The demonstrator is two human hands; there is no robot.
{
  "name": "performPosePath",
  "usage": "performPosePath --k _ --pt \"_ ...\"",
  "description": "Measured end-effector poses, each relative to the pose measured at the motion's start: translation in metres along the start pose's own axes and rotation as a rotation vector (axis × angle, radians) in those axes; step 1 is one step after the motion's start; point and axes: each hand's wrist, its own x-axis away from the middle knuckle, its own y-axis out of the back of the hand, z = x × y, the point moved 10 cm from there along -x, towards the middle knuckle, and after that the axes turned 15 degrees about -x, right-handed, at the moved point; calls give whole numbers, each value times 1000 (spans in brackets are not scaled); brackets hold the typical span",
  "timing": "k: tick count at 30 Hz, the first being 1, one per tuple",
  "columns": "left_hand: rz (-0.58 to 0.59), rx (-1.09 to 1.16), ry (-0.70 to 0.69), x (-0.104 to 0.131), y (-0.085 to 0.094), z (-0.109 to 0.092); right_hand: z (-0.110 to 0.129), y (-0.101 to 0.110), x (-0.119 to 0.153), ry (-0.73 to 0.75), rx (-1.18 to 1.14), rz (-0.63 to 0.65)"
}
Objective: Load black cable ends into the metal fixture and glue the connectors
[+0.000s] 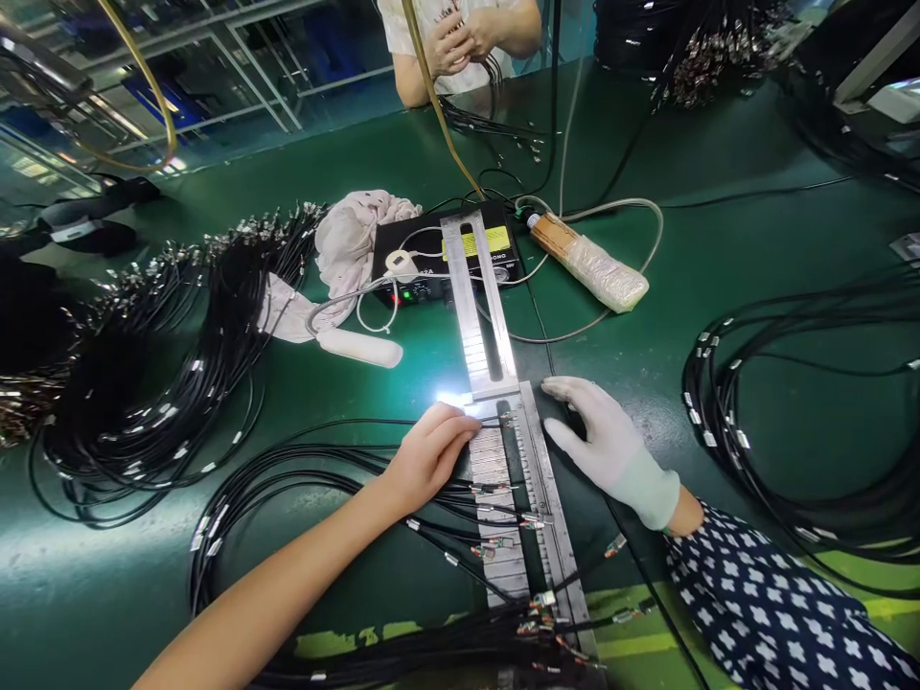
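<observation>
My bare left hand (433, 452) is closed on the end of a black cable, its fingertips at the left edge of a slotted metal fixture (536, 479). Several cables with stripped, coloured wire ends lie across the fixture below it. A flat metal plate (460, 316) with a long slot reaches up from the fixture onto a black box (503, 235). My right hand (610, 446), in a white glove, rests just right of the fixture, thumb and fingers apart, holding nothing. A bright light glows beside my left fingertips.
Bundled black cables (158, 383) lie at the left, and coiled cables (725, 402) at the right. A wrapped handle (596, 268), a white cloth (359, 230) and a white corded stick (359, 347) surround the box. Across the green table (287, 182), a person's hands (460, 40) are together.
</observation>
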Motion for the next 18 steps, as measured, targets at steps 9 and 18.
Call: performPosePath --k 9,18 --pt "66 -13 27 -7 -2 4 1 0 0 7 0 1" --pt "207 -379 -2 30 -16 4 1 0 -2 9 15 2"
